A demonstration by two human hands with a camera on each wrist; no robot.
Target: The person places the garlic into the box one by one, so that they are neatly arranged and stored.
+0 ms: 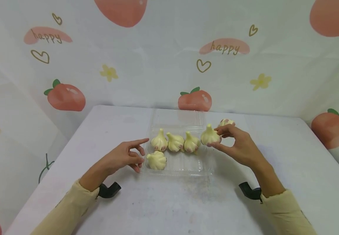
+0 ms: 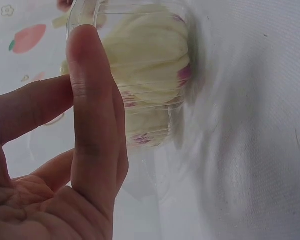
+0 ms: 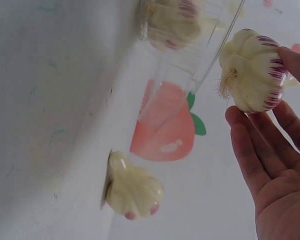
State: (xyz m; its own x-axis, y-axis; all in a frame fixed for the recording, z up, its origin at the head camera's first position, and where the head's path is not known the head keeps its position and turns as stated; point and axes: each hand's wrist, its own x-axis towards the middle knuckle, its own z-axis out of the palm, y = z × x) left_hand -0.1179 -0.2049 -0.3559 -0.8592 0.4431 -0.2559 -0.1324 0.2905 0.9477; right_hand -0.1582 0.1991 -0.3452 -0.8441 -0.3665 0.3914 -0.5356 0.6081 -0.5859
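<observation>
Cream sleeves [image 1: 69, 205] lie nearest, both forearms angled inward. The left hand [image 1: 122, 156] extends its index finger toward a clear plastic tray [image 1: 184, 162], the other fingers bent, apart and gripping nothing; whether they press the wall is unclear. Just right of those fingertips, four garlic bulbs [image 1: 175, 142] sit in the tray: one nearer, three in a row beyond. The right hand [image 1: 241, 145] pinches a held bulb [image 1: 209, 136] between thumb and fingertips at the tray's right edge. Behind these fingers lies another bulb [image 1: 226, 122]. Well beyond all fingers, the backdrop [image 1: 157, 65] reads "happy" twice, over pink strokes.
</observation>
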